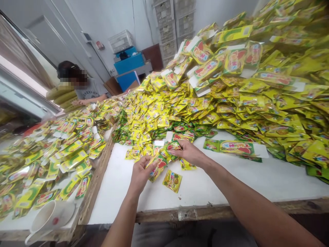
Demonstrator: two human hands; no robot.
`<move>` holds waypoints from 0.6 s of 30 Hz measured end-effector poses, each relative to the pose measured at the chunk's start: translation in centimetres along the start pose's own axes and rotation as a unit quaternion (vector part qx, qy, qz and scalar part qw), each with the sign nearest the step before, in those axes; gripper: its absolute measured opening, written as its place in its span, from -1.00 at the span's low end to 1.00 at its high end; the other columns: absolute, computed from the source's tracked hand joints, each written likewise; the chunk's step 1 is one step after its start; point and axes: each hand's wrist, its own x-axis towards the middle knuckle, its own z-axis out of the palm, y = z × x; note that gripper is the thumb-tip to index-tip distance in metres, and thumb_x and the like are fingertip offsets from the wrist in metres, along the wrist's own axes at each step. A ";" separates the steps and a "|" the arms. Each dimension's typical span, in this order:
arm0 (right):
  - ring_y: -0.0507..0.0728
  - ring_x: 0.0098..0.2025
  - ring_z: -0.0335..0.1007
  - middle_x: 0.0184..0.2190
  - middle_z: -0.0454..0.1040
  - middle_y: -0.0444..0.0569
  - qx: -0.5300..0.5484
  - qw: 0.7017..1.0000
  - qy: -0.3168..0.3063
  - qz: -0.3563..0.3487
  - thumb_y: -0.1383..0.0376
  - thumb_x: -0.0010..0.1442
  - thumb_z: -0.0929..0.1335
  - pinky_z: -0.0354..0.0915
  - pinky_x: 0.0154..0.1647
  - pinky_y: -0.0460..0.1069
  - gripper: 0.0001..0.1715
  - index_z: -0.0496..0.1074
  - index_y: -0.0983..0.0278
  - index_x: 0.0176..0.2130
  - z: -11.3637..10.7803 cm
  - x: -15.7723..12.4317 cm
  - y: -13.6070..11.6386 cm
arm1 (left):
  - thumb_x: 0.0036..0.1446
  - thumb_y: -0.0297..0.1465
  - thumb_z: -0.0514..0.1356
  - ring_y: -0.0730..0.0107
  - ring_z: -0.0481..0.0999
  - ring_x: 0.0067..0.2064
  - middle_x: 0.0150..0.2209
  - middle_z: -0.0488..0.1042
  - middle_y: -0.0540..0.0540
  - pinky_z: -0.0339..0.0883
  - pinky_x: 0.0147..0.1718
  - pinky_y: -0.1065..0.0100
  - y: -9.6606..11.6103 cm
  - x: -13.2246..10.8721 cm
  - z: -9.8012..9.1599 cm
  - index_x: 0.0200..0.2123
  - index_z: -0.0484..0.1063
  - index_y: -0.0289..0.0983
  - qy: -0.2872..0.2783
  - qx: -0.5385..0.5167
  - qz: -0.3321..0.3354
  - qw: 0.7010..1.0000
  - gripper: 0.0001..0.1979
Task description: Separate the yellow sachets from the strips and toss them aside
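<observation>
My left hand (141,171) is closed around a small yellow-green carton (158,166) with red fruit print, tilted above the white tabletop. At the carton's far end, my right hand (189,152) pinches a small foil sachet (173,146); whether it reaches inside the carton I cannot tell. A yellow pineapple sachet (172,181) lies on the table just below the hands. Another yellow sachet (187,164) rests under my right hand. Behind the fingers lies a carton with its white flap (169,136) up. To the right, a flat carton (236,147) lies beside a green sachet (212,144).
A tall heap of yellow sachets (257,103) with cartons on top fills the back and right. Left of a wooden edge strip (96,185), many filled-looking cartons (72,151) cover another table, with a white mug (52,216) in front. Another person (88,90) works at the back left.
</observation>
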 end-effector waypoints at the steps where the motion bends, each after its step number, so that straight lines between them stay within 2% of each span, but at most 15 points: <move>1: 0.11 -0.34 0.39 -0.41 0.52 -0.09 -0.008 1.000 -0.006 0.001 0.09 -0.01 0.39 0.28 -0.32 -0.05 -0.68 0.46 0.31 -0.38 0.0 0.0 0.1 | -0.11 -0.24 0.34 0.38 0.53 -0.35 -0.35 0.57 -0.08 0.41 -0.36 0.41 0.0 0.0 0.0 -0.34 0.46 -0.31 -0.002 0.008 0.002 1.000 -0.70; 6: 0.13 -0.31 0.39 -0.37 0.52 -0.06 -0.054 0.998 -0.035 -0.009 0.10 -0.02 0.40 0.26 -0.33 -0.05 -0.67 0.49 0.32 -0.38 0.3 0.4 1.2 | -0.08 -0.24 0.33 0.39 0.54 -0.37 -0.34 0.59 -0.09 0.42 -0.36 0.40 0.2 -0.2 0.4 -0.31 0.46 -0.32 -0.041 0.002 -0.016 0.999 -0.69; 10: 0.14 -0.27 0.40 -0.32 0.53 -0.08 -0.049 0.998 0.031 -0.024 0.17 -0.07 0.44 0.27 -0.26 -0.03 -0.65 0.48 0.29 -0.26 0.4 0.8 1.8 | -0.13 -0.25 0.36 0.43 0.53 -0.43 -0.39 0.59 -0.07 0.41 -0.42 0.44 0.2 -0.2 0.6 -0.31 0.47 -0.32 -0.041 -0.030 -0.028 0.998 -0.67; 13: 0.15 -0.27 0.38 -0.37 0.52 -0.09 -0.081 0.993 0.081 -0.023 0.19 -0.09 0.44 0.27 -0.26 -0.02 -0.72 0.49 0.28 -0.33 0.8 0.8 1.7 | -0.18 -0.26 0.39 0.41 0.53 -0.43 -0.40 0.59 -0.07 0.42 -0.42 0.42 -0.1 0.0 0.8 -0.33 0.47 -0.33 -0.029 -0.063 -0.035 0.997 -0.65; 16: 0.15 -0.29 0.39 -0.42 0.51 -0.10 -0.116 0.989 0.087 -0.014 0.27 -0.06 0.42 0.25 -0.26 -0.02 -0.85 0.50 0.29 -0.40 1.5 0.6 1.3 | -0.17 -0.29 0.39 0.38 0.55 -0.37 -0.34 0.60 -0.08 0.42 -0.38 0.42 -0.4 0.2 1.2 -0.30 0.47 -0.32 -0.026 -0.086 -0.034 0.995 -0.66; 18: 0.15 -0.29 0.39 -0.42 0.51 -0.10 -0.119 0.990 0.079 -0.015 0.31 -0.04 0.39 0.25 -0.25 -0.02 -0.87 0.50 0.28 -0.38 1.8 0.4 1.1 | -0.16 -0.32 0.39 0.38 0.56 -0.34 -0.31 0.60 -0.08 0.42 -0.35 0.44 -0.5 0.3 1.4 -0.26 0.48 -0.30 -0.028 -0.098 -0.043 0.994 -0.65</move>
